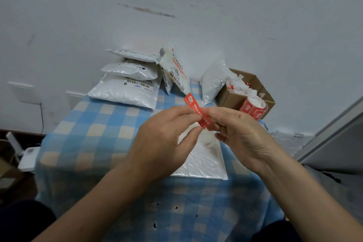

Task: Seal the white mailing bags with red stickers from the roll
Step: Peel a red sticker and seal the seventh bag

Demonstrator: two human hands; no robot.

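Off at the far left, below the table edge, a small white device (27, 158) sits low on the dark floor. The table itself wears a blue, white and tan checked cloth (88, 131). Toward its back left corner three plump white plastic mailing bags lie stacked (125, 88), the lowest one showing a barcode label. Just right of that stack a printed white-and-orange packet (175, 71) leans upright against it.

In the middle, held above the cloth, the person's left hand (163, 143) pinches a narrow red rectangular sticker with white lettering (197, 113) between thumb and forefinger. The sticker runs on a slant, its upper end free and pointing away to the left. Under both hands a flat white mailing bag (204, 161) rests on the cloth, near the front edge.

The right hand (241, 135) closes on the sticker's lower end, fingertips curled round it, touching the left hand's fingers.

Behind it a crumpled white bag (213, 82) stands against an open brown cardboard box (231, 98) holding scraps of white backing paper. The roll of red stickers (253, 107) sits at the box's front right, touching it.
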